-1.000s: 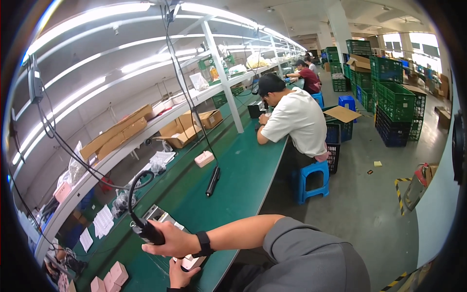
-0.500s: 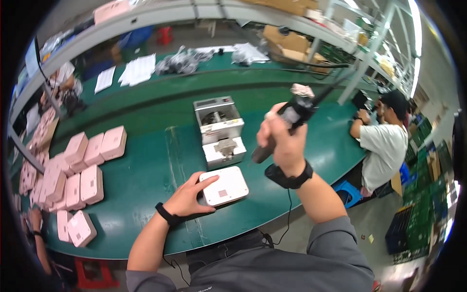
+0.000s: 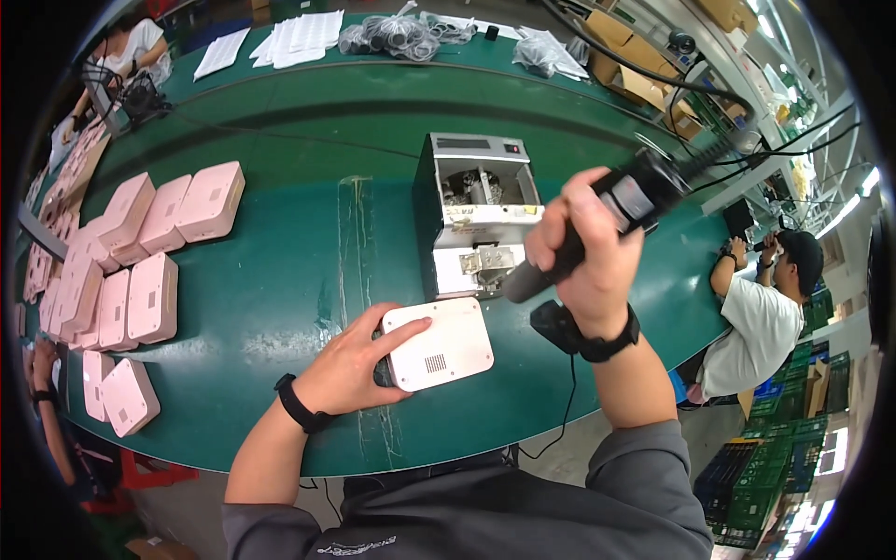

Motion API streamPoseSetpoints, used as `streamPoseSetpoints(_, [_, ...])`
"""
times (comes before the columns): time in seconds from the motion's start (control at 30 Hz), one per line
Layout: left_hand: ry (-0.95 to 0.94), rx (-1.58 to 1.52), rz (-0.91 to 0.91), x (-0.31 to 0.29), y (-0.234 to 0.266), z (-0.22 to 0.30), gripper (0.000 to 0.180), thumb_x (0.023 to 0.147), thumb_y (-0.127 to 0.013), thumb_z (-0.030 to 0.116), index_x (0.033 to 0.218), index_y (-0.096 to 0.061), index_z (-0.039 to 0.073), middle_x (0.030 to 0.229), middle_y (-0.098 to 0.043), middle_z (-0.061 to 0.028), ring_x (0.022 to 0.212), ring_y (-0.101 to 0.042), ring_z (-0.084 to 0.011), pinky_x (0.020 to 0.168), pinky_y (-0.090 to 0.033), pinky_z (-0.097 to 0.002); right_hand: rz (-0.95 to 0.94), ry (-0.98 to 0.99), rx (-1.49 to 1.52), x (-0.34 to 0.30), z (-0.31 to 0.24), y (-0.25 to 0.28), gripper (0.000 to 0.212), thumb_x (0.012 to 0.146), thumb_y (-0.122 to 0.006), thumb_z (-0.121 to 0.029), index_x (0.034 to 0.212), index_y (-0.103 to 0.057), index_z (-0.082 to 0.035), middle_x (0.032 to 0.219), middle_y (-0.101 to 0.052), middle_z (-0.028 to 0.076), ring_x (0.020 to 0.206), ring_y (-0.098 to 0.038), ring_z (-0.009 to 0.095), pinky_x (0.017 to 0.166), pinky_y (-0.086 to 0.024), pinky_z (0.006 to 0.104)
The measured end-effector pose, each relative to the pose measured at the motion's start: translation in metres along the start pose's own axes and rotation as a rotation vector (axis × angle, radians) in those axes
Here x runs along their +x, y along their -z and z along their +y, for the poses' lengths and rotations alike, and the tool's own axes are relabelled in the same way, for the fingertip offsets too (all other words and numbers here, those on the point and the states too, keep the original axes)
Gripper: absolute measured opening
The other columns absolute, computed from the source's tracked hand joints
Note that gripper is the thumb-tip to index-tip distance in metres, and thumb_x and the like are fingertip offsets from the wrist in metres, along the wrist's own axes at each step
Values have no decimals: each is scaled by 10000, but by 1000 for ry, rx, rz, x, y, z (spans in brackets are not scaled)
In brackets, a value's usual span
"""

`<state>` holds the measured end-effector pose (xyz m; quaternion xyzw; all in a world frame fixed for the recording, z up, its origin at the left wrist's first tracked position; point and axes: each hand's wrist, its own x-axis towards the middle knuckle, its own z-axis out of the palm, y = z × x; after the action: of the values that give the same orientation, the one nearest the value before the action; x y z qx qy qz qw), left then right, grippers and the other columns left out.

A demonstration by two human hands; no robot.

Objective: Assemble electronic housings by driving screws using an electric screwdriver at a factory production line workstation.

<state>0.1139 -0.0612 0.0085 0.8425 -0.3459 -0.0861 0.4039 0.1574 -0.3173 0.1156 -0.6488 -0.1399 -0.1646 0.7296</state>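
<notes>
My left hand (image 3: 350, 366) grips the left end of a pale plastic box (image 3: 439, 343), its thumb along the near side and the index finger stretched over the top. The box lies on the green bench, with a small slotted grille and corner holes facing up. My right hand (image 3: 590, 250) is wrapped round a black electric screwdriver (image 3: 644, 193), held in the air right of the box and tilted. The cable end points up and right, the other end down and left; its tip cannot be made out. Behind the box stands a screw feeder (image 3: 485, 210) with loose screws in its tray.
Several pale boxes (image 3: 154, 294) are stacked at the left of the bench. Beyond lie paper sheets (image 3: 297, 39) and bagged grey parts (image 3: 387, 37). A co-worker (image 3: 761, 299) sits at the right; another person's arm (image 3: 51, 411) shows at the left edge. Black cables hang at the upper right.
The view has tilted down and shifted. My left hand stays on the box, and my right hand still holds the screwdriver, raised, with its body turned a little.
</notes>
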Motion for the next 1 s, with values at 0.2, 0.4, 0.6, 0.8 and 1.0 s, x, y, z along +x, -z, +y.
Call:
streamPoseSetpoints(0.2, [-28,-29,23,2,-4,-5,884,612,-851,138,1414,-486,216,1314,-453,-156,1139,-547,-353,946,-495,-396,-56,-41,97,-45,-19,12,261,949,-516,-317,1021,-440,-78,640,-484,53,443,-436,147,473,-413,314])
streamPoseSetpoints(0.4, [-50,-4,32,0,-8,-7,901,614,-839,130,1428,-465,226,1301,-451,-157,1123,-553,-342,945,-499,-399,-120,-11,104,-63,-18,15,295,943,-509,-356,1030,-419,-88,643,-479,43,445,-438,140,481,-414,308])
streamPoseSetpoints(0.6, [-38,2,28,0,-8,-5,912,606,-842,124,1429,-463,233,1296,-456,-155,1120,-554,-342,941,-500,-399,-87,-9,66,-72,-4,14,319,927,-525,-378,1007,-410,-91,631,-476,39,431,-428,134,456,-399,300])
streamPoseSetpoints(0.8, [-25,18,22,0,-8,-5,923,597,-845,120,1429,-464,234,1291,-460,-156,1113,-555,-340,938,-500,-397,-122,-3,112,-75,3,14,341,912,-544,-401,982,-400,-100,613,-462,35,414,-413,130,421,-374,295])
streamPoseSetpoints(1.0, [-42,9,35,0,-8,-6,909,599,-843,115,1422,-473,226,1300,-456,-160,1117,-551,-347,936,-498,-394,-137,-19,92,-73,3,13,327,921,-534,-384,998,-410,-91,610,-454,34,429,-426,134,451,-395,306])
